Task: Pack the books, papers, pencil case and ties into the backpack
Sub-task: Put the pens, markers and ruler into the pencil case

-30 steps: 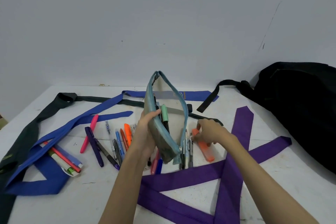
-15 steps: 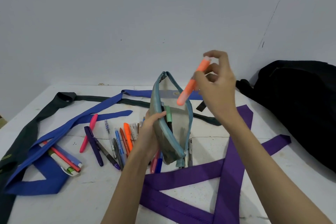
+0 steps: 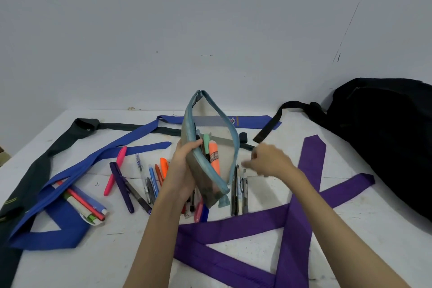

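My left hand (image 3: 184, 170) grips the pencil case (image 3: 205, 159) by its near wall and holds it upright over the table (image 3: 257, 252) with its zip mouth gaping, an orange highlighter (image 3: 214, 159) and a green pen (image 3: 206, 141) standing inside. My right hand (image 3: 268, 161) hangs just right of the case above three pens (image 3: 238, 192), blurred, so I cannot tell whether its loosely bent fingers pinch anything. Loose pens (image 3: 140, 184) lie left of the case, the blue tie (image 3: 77, 170) and dark tie (image 3: 35, 166) sprawl at left, the purple tie (image 3: 301, 194) crosses under my right forearm, and the backpack (image 3: 385, 138) sits at far right.
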The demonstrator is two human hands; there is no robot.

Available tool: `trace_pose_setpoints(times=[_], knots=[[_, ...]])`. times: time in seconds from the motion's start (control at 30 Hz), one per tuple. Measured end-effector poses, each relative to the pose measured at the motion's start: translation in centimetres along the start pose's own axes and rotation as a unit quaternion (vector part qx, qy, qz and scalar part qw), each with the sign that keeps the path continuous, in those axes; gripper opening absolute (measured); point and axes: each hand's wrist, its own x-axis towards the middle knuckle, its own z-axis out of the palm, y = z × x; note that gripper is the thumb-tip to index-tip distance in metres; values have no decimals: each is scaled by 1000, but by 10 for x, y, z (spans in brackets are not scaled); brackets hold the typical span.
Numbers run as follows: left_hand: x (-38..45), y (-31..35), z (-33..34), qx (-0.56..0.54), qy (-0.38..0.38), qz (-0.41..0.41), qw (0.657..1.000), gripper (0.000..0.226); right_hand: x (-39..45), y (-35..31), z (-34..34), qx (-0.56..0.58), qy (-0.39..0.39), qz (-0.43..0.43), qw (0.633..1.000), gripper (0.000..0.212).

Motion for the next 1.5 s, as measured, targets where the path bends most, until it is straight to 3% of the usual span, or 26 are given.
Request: trace_pose_setpoints(times=[0.03,0.1,0.3,0.4,0.5,0.6,0.67,0.7,0.77,0.87,0.93,1.0,1.07,1.17,1.23,1.3,1.37,1.4,1.43,1.5], knots=[[1,1,-1,-5,0,2,1000,69,1,4,10,-29,-54,6,998,29],[1,2,-3,-13,0,3,1000,71,5,8,24,-18,-75,11,997,28],[1,0,-1,-14,-14,-10,1000,69,12,10,33,81,-35,22,996,26],[-1,-2,1,-18,-28,-5,999,64,7,12,20,240,13,18,971,16],[-2,-4,3,-13,-45,-9,999,60,2,9,-6,392,193,-9,899,8],[-3,-7,5,2,-61,-23,998,57,-18,-6,-43,463,445,-88,761,20],[-3,-8,7,17,-62,-26,998,59,-37,-21,-63,497,526,-164,671,21],[-3,-10,8,26,-60,-28,997,60,-44,-29,-67,513,521,-196,653,20],[-3,-11,10,39,-61,-36,997,58,-49,-43,-64,521,455,-231,684,21],[-6,-13,13,37,-58,-31,997,31,-43,-53,-41,418,334,-218,817,23],[-6,-14,14,24,-65,-30,997,22,-37,-53,-30,352,288,-200,868,17],[-6,-11,12,21,-68,-25,997,27,-34,-49,-26,350,259,-197,878,11],[-5,-8,9,27,-75,-21,997,38,-32,-47,-28,378,256,-209,865,8],[-5,-5,6,21,-79,-20,996,23,-26,-40,-30,404,321,-200,833,15],[-4,-2,3,15,-63,-14,998,19,-17,-32,-25,420,342,-147,828,17],[-3,3,-2,9,-44,-2,999,32,-4,-21,-13,377,301,-82,872,12],[-2,7,-7,4,-35,11,999,32,4,-12,4,228,168,-31,959,17],[-3,9,-8,-2,-35,13,999,28,6,-10,13,143,92,-19,985,20],[-2,10,-10,-8,-38,14,999,26,7,-9,22,71,35,-13,997,23],[-2,11,-13,-14,-43,20,999,27,7,-9,37,-11,-5,2,1000,21]])
